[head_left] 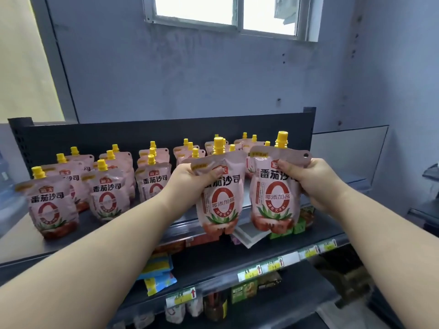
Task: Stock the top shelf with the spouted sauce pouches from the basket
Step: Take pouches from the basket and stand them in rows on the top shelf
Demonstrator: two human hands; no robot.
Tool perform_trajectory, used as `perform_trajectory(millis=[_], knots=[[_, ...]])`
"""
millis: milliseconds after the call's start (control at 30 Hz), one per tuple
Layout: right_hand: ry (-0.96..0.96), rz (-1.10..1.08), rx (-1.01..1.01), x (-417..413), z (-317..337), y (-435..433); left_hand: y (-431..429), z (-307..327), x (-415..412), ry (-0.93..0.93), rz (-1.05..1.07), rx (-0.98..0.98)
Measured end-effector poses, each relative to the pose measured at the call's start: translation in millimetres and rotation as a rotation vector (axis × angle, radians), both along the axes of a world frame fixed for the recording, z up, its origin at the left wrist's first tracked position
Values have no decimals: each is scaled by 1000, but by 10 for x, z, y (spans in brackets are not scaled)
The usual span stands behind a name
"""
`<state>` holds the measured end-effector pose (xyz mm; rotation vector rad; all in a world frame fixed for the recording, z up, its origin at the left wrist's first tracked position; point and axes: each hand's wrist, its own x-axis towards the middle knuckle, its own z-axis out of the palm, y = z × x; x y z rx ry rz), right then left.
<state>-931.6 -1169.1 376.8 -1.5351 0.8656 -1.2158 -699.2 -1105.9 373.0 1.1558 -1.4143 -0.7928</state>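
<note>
Beneath a window, the top shelf (pixel 21 236) already carries rows of pouches (pixel 107 188) — yet the left hand (pixel 190 179) and right hand (pixel 316 179) each grip another pouch above its bare right front, basket unseen.

1. We see daylight enter through the window (pixel 228 13), which is blown out to white.
2. We note soft, dim, bluish light on the wall (pixel 190 74), with faint shadows.
3. We observe wide-angle bending at the edges, and blurred lower shelves (pixel 273 269).
</note>
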Motion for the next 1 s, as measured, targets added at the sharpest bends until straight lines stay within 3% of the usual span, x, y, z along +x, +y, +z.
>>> perform_trajectory(millis=[733,1000], knots=[[71,-1,7,-1811,109,-1842,-1611,-211,-1879,81,52,39],[23,-26,62,-1971,-24,-2543,-2085,-226,-2270,95,52,51]])
